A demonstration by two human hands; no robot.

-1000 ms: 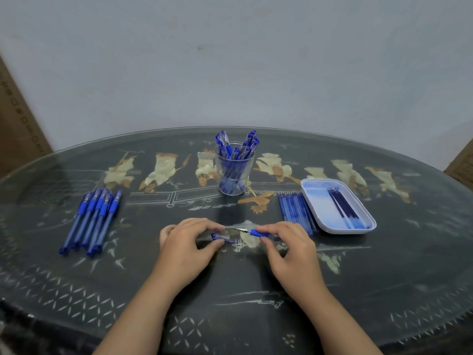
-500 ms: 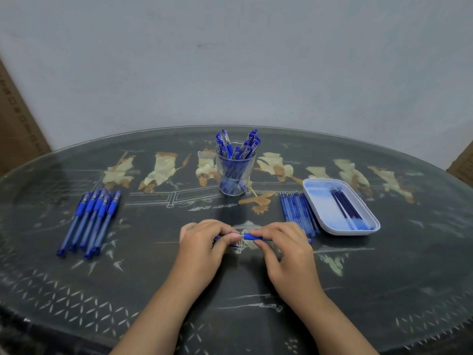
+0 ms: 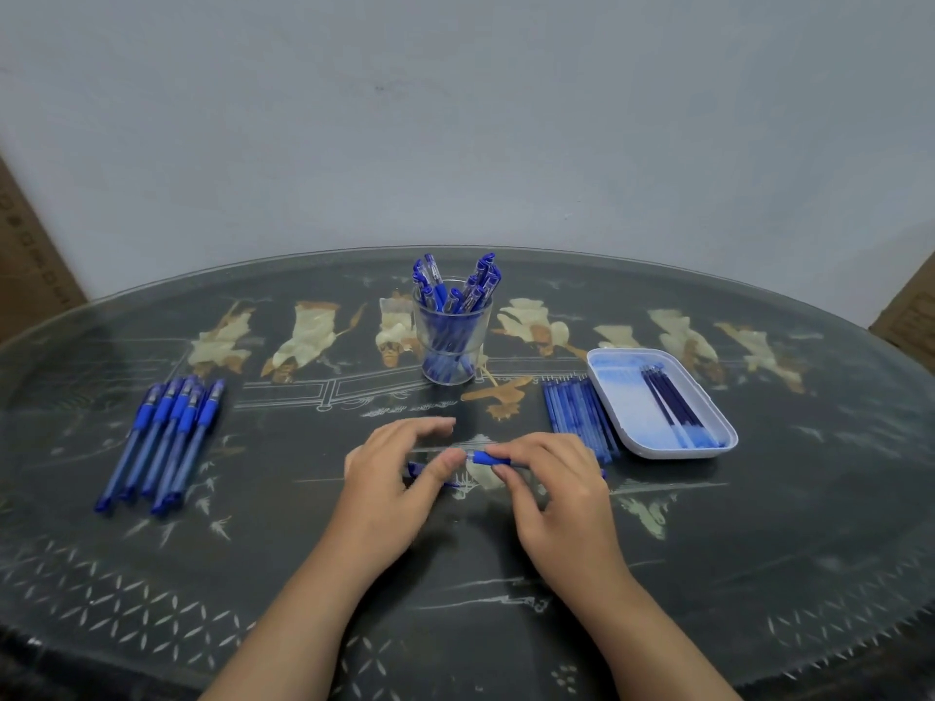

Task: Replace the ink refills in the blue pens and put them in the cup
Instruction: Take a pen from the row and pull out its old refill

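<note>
My right hand (image 3: 551,478) pinches a blue pen (image 3: 486,457) by its blue grip, the pen lying sideways just above the table. My left hand (image 3: 399,473) meets the pen's tip end with thumb and fingers curled round it; a blue cap (image 3: 420,470) shows under that hand. A clear cup (image 3: 452,341) with several blue pens stands behind my hands. Several more blue pens (image 3: 167,437) lie in a row at the left. A bundle of blue refills (image 3: 577,412) lies to the right of my hands.
A white tray (image 3: 627,402) holding a few dark refills sits at the right, beside the refill bundle. The table (image 3: 759,548) is dark, glass-topped and oval, with a wall behind it. Cardboard boxes (image 3: 30,255) stand at both far edges.
My hands have come closer together, bringing the pen's two parts toward each other. The left fingers have lifted and spread a little.
</note>
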